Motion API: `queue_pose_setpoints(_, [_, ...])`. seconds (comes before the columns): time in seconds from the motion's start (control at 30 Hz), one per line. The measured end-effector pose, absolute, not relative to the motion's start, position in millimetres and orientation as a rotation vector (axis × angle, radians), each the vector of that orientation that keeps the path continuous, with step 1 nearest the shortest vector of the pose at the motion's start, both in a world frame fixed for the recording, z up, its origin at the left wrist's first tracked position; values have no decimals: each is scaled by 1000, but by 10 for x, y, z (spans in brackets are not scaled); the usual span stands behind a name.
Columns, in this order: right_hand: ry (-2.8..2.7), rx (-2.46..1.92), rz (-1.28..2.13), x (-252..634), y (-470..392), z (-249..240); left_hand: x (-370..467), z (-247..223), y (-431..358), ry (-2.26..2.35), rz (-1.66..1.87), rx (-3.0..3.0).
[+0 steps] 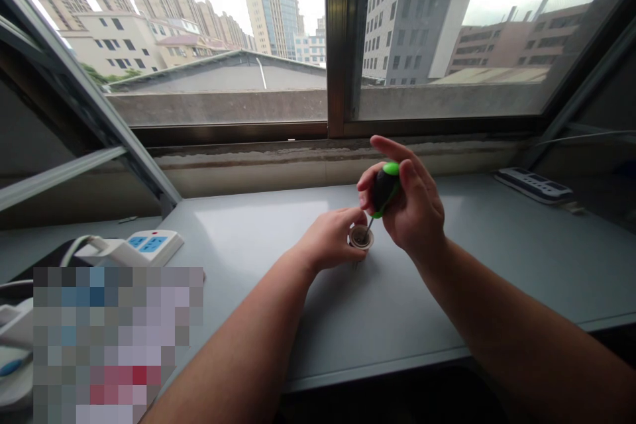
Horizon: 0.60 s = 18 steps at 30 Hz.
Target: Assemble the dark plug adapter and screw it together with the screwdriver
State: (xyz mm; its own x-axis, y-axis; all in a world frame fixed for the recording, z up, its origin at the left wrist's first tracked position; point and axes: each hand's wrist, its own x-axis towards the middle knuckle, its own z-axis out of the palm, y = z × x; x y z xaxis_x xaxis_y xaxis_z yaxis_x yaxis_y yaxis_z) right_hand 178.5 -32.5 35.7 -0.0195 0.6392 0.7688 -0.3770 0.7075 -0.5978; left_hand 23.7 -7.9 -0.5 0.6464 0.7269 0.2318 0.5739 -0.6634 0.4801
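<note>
My left hand (335, 238) is closed around a small round cup-shaped part (362, 237), pale at the rim with a darker hollow inside. It is held at the tabletop, and its lower side is mostly hidden; its exact kind I cannot make out. In my right hand (415, 209) is a screwdriver (386, 189) with a black and green handle, tilted with its shaft running down to the left. The screwdriver's tip goes into the hollow of the round part. My right index finger is stretched out past the handle, while the other fingers and thumb grip it.
The grey table (238, 232) runs up to the window wall. A white power strip (155, 244) with blue sockets and a plug lies at the left, near a blurred-out patch. Another power strip (534, 185) sits at the far right. Metal frame bars (94, 99) slant on the left.
</note>
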Motion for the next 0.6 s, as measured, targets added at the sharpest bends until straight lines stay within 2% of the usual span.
queue_pose_setpoints(0.2, [-1398,-186,720,1791,-327,368,244,15,-85,1013,599,2507])
queue_pose_setpoints(0.4, [-1361,-272,836,1780,-352,372,250,22,-93,1026,593,2543])
queue_pose_setpoints(0.6, [-1379,-219,762,1765,-357,367,247,-3,-80,977,598,2494])
